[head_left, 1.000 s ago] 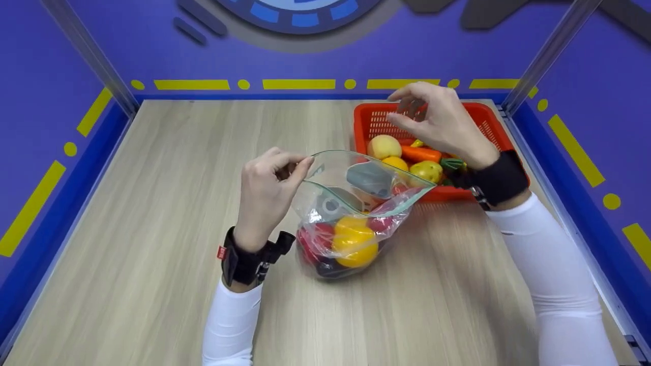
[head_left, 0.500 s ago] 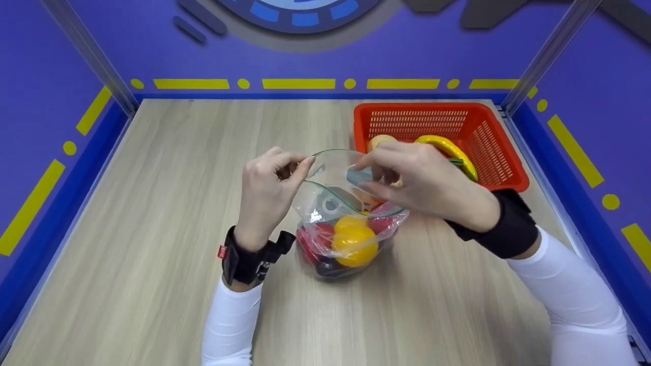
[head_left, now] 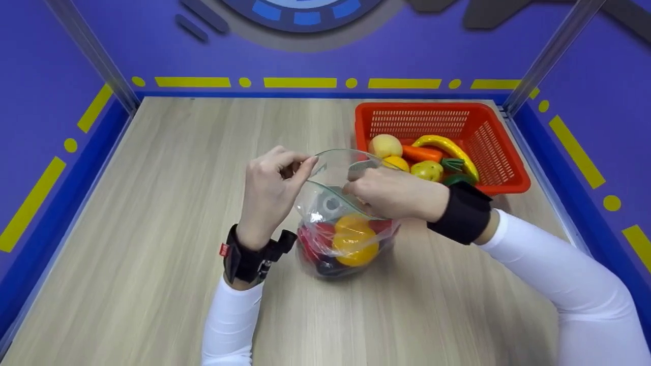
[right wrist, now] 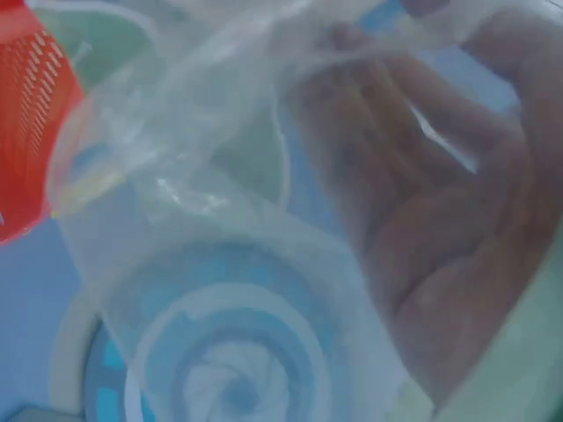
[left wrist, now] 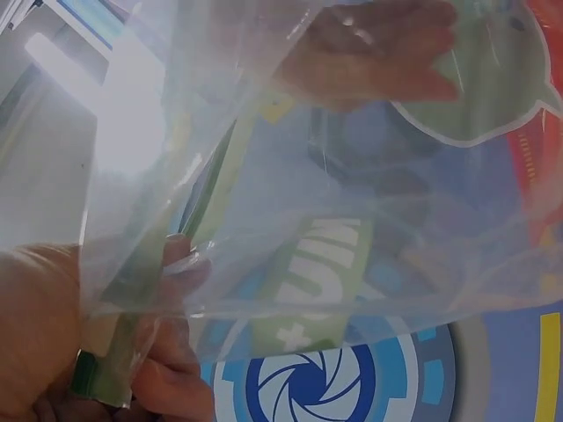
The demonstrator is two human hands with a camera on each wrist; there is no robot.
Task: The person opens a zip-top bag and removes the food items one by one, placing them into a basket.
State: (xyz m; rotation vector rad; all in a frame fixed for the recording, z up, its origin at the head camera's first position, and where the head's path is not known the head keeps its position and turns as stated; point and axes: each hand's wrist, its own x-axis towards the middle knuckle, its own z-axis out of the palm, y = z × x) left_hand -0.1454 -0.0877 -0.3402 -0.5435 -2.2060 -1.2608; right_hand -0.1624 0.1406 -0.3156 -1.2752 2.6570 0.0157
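Note:
My left hand (head_left: 272, 195) pinches the left corner of a clear zip bag (head_left: 311, 201) at its green-lined rim, keeping the mouth spread. Through the bag's wall show a round yellow piece (head_left: 356, 241), red pieces (head_left: 316, 236) and a dark purple one (head_left: 330, 266) at the bottom. My right hand (head_left: 396, 192) is at the bag's mouth, its fingers reaching inside. In the left wrist view the right hand (left wrist: 378, 48) appears behind plastic, fingers fairly straight. The right wrist view shows the palm (right wrist: 440, 211) through the film, with nothing visible in it.
A red basket (head_left: 508, 152) stands behind and right of the bag. In it lie a peach (head_left: 385, 146), an orange (head_left: 395, 162), a carrot (head_left: 422, 153), a pear (head_left: 427, 171), a banana (head_left: 452, 147) and a green vegetable (head_left: 457, 179). Blue panels surround the table.
My right hand has come from over the basket down and left into the bag's mouth, uncovering the basket's fruit. The left hand keeps its grip on the bag corner.

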